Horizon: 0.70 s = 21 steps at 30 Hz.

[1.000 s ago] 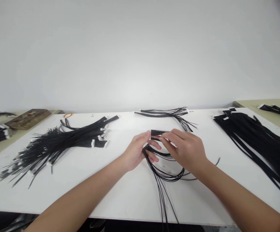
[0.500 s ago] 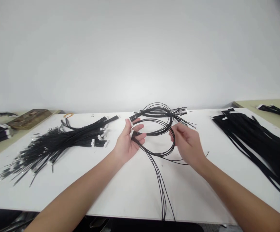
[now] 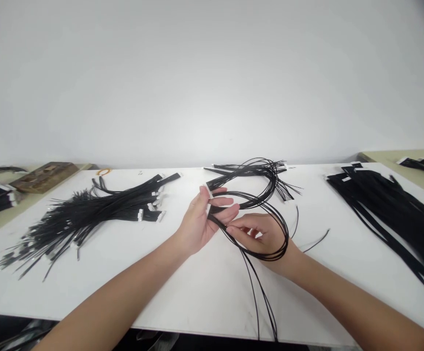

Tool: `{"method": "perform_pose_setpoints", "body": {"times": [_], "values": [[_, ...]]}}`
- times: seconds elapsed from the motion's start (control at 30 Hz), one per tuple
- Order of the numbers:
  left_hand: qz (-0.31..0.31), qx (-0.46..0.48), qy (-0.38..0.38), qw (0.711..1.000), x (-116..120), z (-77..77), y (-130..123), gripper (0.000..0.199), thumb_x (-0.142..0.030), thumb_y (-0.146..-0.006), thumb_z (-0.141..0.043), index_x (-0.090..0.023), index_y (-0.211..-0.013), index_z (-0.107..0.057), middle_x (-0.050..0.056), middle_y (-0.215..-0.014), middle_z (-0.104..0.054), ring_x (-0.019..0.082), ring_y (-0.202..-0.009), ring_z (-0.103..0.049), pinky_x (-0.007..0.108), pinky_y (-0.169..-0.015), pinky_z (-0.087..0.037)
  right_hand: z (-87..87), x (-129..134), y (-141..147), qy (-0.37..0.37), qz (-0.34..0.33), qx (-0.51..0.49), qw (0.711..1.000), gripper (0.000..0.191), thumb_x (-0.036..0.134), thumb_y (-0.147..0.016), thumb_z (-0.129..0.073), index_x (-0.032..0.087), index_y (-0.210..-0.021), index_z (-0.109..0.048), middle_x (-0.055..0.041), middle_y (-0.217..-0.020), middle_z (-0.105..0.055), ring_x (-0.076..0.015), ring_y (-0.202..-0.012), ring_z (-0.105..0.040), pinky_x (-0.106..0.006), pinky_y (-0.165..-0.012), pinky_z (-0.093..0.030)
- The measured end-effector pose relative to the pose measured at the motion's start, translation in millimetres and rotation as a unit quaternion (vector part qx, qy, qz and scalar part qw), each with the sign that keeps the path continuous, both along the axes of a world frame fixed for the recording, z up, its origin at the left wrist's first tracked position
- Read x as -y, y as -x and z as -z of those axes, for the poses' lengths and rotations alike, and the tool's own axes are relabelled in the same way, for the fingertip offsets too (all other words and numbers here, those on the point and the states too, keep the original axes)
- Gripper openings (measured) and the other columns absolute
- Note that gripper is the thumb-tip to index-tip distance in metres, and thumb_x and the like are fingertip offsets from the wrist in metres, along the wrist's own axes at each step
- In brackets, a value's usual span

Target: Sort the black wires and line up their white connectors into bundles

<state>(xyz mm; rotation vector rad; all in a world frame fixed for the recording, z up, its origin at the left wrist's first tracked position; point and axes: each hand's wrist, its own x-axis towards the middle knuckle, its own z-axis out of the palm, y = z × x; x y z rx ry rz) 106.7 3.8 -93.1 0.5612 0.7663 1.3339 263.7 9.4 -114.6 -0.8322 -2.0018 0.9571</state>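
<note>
A pale, plain wall (image 3: 212, 87) stands behind the white worktop (image 3: 183, 297). Compared with half a second ago, the right hand (image 3: 263, 234) has dropped from the loops' right side and come in beside the left hand (image 3: 197, 222), so attention now seems to be on the strands near their connector end. The looped black wire harness (image 3: 286, 236) is held above the worktop's middle, its lower loop crossing the right wrist and a few loose strands trailing toward the near edge. The left hand is turned palm up, its fingers gripping the harness at a white connector (image 3: 208, 189). The right thumb and forefinger meet at the lower strands; whether they pinch one, I cannot tell.
</note>
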Motion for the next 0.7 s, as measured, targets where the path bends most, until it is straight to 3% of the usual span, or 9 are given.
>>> {"method": "perform_pose_setpoints", "body": {"times": [0.33,0.4,0.57,0.7], "values": [[0.037,-0.013,-0.01,0.999,3.9,2.4,-2.4,0.043,-0.053,-0.078,-0.054,-0.012,-0.091,-0.06,0.005,-0.073,-0.068,0.021,-0.081,-0.068,0.032,-0.081,-0.053,4.7,7.1,3.4,-0.111,0.045,0.063,0.991,0.014,0.021,-0.082,-0.051,0.019,-0.072,-0.06,0.0036,-0.061,-0.061,-0.0076,-0.053,-0.052,-0.019,-0.05,-0.035],[0.038,-0.015,-0.009,0.999,4.1,2.7,-3.4,0.042,-0.052,-0.078,-0.053,-0.012,-0.09,-0.06,0.005,-0.073,-0.068,0.02,-0.081,-0.068,0.03,-0.08,-0.053,5.4,8.1,3.5,-0.16,0.076,0.091,0.98,0.013,0.02,-0.082,-0.051,0.019,-0.072,-0.059,0.0043,-0.057,-0.059,-0.0073,-0.05,-0.05,-0.019,-0.048,-0.032],[0.038,-0.004,0.0,0.999,3.0,5.7,-5.7,0.04,-0.051,-0.077,-0.057,-0.013,-0.09,-0.061,0.005,-0.073,-0.068,0.019,-0.081,-0.068,0.027,-0.079,-0.053,7.2,6.1,1.8,-0.391,0.161,0.126,0.897,0.017,0.018,-0.083,-0.052,0.016,-0.067,-0.057,0.0048,-0.048,-0.05,-0.0067,-0.041,-0.04,-0.023,-0.044,-0.024],[0.047,-0.006,0.016,0.999,2.0,7.7,-5.8,0.041,-0.052,-0.076,-0.057,-0.013,-0.09,-0.061,0.005,-0.075,-0.068,0.02,-0.079,-0.068,0.026,-0.07,-0.054,2.0,3.6,-0.8,-0.475,0.171,0.14,0.852,0.019,0.014,-0.077,-0.059,0.016,-0.059,-0.054,0.005,-0.046,-0.047,-0.0074,-0.042,-0.036,-0.025,-0.047,-0.025]]}}
